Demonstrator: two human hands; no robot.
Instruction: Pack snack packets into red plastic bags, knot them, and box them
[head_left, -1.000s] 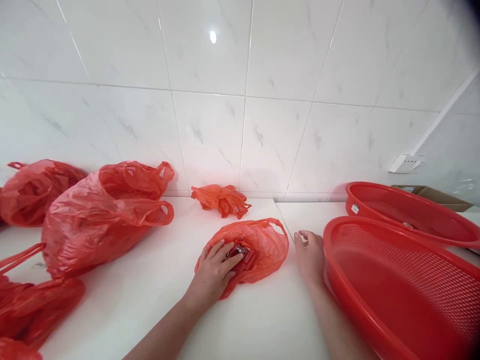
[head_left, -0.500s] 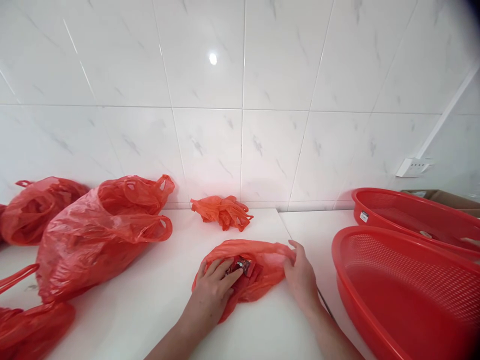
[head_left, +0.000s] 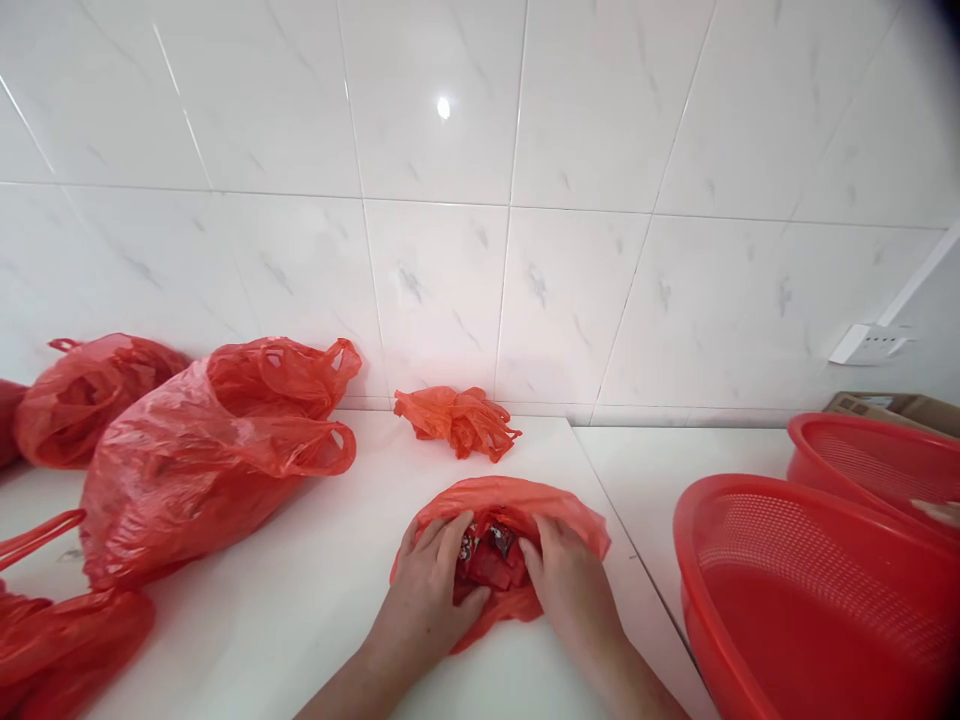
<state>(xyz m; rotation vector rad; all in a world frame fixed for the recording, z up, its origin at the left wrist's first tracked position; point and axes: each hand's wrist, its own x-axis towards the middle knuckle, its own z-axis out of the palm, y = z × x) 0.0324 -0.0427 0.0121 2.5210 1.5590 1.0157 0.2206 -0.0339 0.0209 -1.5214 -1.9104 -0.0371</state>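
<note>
On the tabletop (head_left: 285, 600), nearer than the crumpled bag (head_left: 457, 420) by its back edge, an open red bag (head_left: 510, 492) holds small packets (head_left: 491, 568), with left hand (head_left: 427, 585) and right hand (head_left: 574, 580) half-curled around them, whether gripping I cannot tell.

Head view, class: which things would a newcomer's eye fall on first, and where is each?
First, probably, the open red plastic bag at lower centre, with the left hand and right hand at its mouth around small, dark-red packets. Next, a large, bulging red bag on the left and a big red mesh-sided basket at lower right, both vivid against white.
</note>
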